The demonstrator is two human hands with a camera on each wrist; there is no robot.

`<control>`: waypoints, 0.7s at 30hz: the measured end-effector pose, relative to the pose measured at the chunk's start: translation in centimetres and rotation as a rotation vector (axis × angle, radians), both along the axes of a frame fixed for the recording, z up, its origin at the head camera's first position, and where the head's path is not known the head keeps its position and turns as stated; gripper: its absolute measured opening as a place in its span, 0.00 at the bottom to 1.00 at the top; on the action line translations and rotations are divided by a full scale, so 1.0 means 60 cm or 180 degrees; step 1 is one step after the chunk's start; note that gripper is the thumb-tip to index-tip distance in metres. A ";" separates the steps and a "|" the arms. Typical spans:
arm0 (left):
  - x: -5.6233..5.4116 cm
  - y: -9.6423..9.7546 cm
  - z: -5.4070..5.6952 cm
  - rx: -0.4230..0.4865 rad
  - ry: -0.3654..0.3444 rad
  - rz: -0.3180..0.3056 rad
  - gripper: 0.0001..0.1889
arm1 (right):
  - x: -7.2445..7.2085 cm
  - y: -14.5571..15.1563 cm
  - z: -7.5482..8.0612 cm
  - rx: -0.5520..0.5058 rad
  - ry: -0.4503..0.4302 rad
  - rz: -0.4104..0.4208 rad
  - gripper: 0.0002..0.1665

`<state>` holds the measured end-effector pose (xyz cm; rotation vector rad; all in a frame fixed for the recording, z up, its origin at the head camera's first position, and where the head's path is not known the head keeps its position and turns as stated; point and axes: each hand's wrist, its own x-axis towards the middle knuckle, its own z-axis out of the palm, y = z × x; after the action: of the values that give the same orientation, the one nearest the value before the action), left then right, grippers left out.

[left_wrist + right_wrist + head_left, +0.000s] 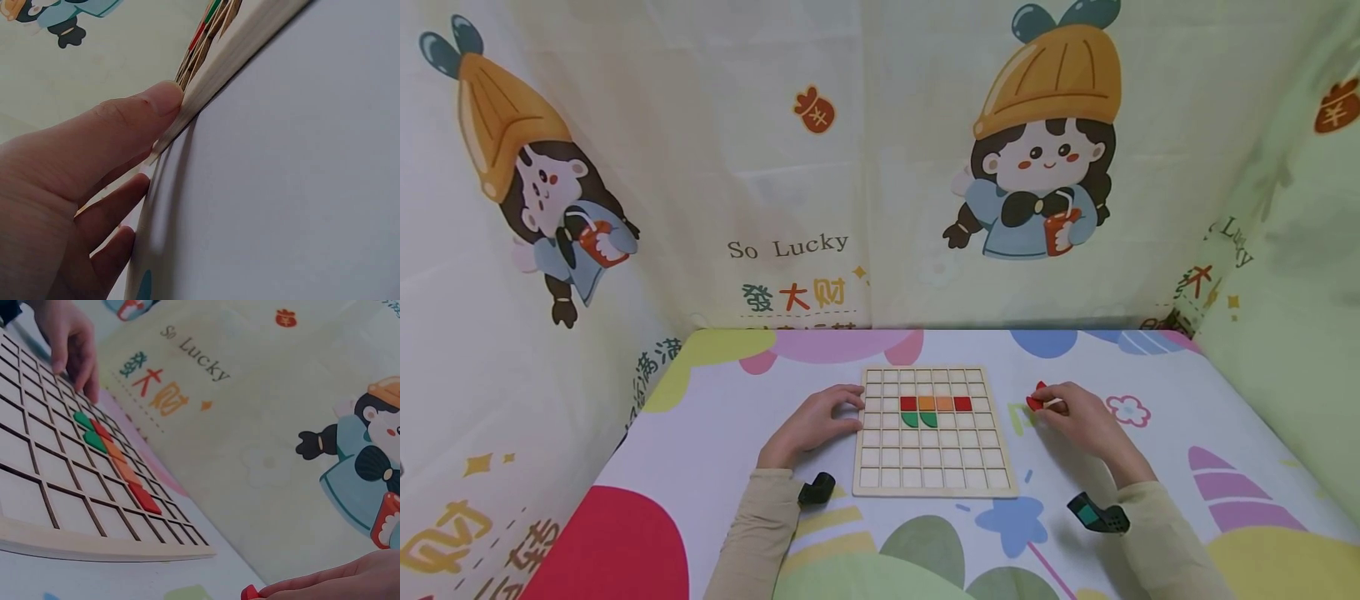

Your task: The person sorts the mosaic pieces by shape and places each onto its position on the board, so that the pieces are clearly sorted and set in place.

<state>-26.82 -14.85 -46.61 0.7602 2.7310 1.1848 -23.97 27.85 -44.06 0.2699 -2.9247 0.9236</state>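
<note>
A square wooden grid board lies on the table. One of its rows holds a red square, two orange squares and another red square. Two green quarter-round tiles sit in cells just below the left part of that row. My left hand is at the board's left edge; its thumb touches the rim, with the fingers spread apart. To the right of the board, my right hand pinches a small red tile, whose full shape is hidden by the fingers.
The table wears a white cloth printed with colourful shapes. Printed fabric walls stand behind it and on both sides. A black device is strapped at each wrist, the right one beside the sleeve.
</note>
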 end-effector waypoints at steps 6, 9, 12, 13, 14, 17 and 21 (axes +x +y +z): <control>-0.001 -0.001 0.000 -0.0008 0.0003 0.0001 0.13 | -0.001 -0.003 -0.001 -0.0017 0.0028 0.0022 0.17; -0.001 -0.002 -0.001 0.0003 -0.0008 0.0011 0.13 | -0.002 -0.005 0.000 -0.0023 0.0020 0.0039 0.16; -0.001 -0.002 -0.001 0.0015 -0.0023 0.0016 0.13 | -0.002 -0.006 0.001 -0.0012 0.0038 0.0058 0.16; -0.001 -0.002 -0.001 0.0016 -0.0027 0.0022 0.13 | -0.002 -0.007 0.001 -0.0010 0.0040 0.0061 0.16; 0.000 -0.002 0.000 0.0017 -0.0032 0.0025 0.13 | -0.002 -0.007 0.001 -0.0011 0.0044 0.0059 0.16; -0.001 -0.001 -0.001 0.0007 -0.0055 0.0043 0.13 | -0.002 -0.011 0.001 -0.0020 0.0045 0.0044 0.16; -0.001 0.001 -0.001 0.0020 -0.0071 0.0037 0.12 | 0.000 -0.014 0.002 -0.0038 0.0011 0.0030 0.17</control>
<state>-26.87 -14.81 -46.68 0.7283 2.7190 1.1971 -23.98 26.99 -43.92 0.2844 -2.9161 0.9405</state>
